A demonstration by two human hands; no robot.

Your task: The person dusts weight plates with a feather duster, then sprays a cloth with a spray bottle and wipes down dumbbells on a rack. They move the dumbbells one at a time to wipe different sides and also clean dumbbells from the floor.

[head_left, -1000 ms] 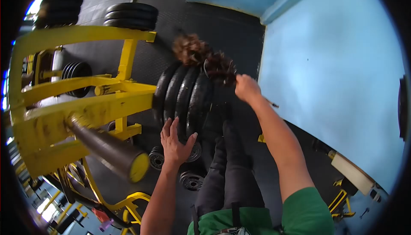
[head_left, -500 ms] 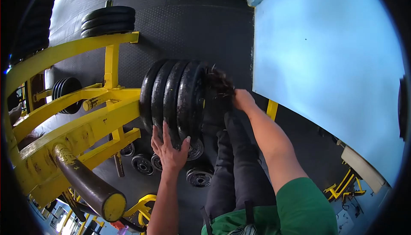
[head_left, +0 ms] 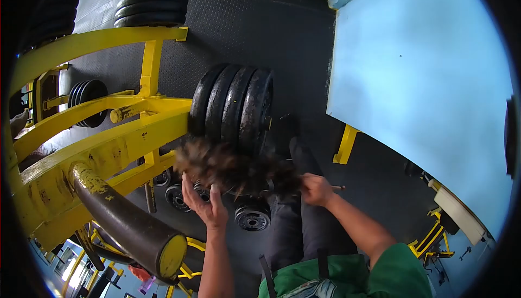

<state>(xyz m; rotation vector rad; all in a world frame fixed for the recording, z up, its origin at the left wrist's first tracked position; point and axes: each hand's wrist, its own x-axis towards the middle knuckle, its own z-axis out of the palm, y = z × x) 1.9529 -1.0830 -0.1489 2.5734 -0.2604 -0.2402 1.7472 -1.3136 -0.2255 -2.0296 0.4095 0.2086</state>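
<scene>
My right hand [head_left: 317, 190] is closed around the handle of a brown feather duster [head_left: 233, 169], the handle's end sticking out to the right. Blurred by motion, the feathers stretch leftward across the lower edge of a row of several black weight plates [head_left: 232, 102]. These plates hang upright on the end of a yellow rack [head_left: 157, 119], their surfaces scuffed and speckled. Beneath the left end of the feathers is my left hand [head_left: 206, 207], open, fingers pointing up, with the fingertips right at the feathers.
A thick, dark, worn bar with a yellow end [head_left: 127, 222] juts out at lower left. More plates [head_left: 151, 10] sit on the rack's far post. Small plates [head_left: 253, 217] lie on the black floor by my legs. A light blue panel [head_left: 412, 59] stands at right.
The duster has swung from the plates' right side to below them, and my right hand has come down towards me. My left hand has dropped off the plates' lower edge.
</scene>
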